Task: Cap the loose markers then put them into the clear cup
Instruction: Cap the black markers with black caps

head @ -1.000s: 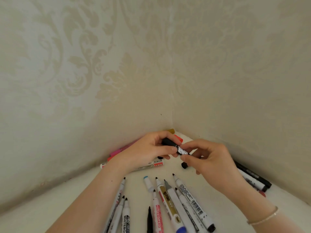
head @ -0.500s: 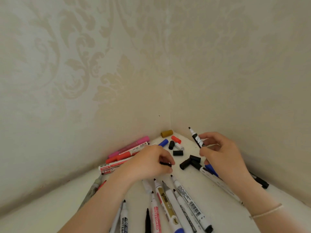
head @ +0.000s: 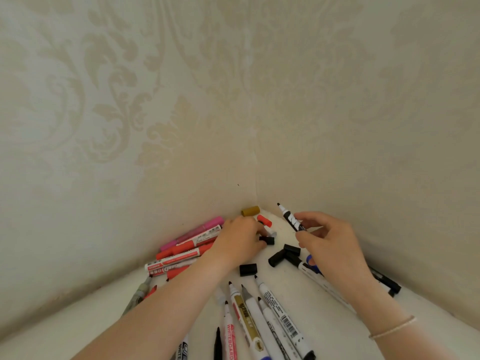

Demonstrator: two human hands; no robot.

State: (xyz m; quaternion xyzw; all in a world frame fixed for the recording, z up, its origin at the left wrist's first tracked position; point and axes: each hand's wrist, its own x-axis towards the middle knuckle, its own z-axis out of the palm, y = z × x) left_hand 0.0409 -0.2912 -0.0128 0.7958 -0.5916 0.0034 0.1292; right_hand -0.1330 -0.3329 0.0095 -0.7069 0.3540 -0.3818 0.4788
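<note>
My right hand (head: 328, 245) pinches an uncapped black-and-white marker (head: 289, 217), tip pointing up toward the corner. My left hand (head: 240, 239) reaches over the loose caps near the corner, fingers curled down at a small black cap (head: 267, 240); whether it grips the cap I cannot tell. More loose caps lie around: a gold one (head: 250, 211), a red one (head: 264, 220), black ones (head: 248, 269) (head: 292, 249). Several uncapped markers (head: 262, 318) lie side by side near me. The clear cup is not in view.
Red and pink capped markers (head: 187, 245) lie stacked along the left wall. Black markers (head: 384, 280) lie by the right wall behind my right wrist. The white surface (head: 324, 320) ends in a wallpapered corner.
My left hand let go of the marker, dropped to the surface and then slid forward to the caps near the corner. My right hand drew the uncapped marker to the right and holds it up.
</note>
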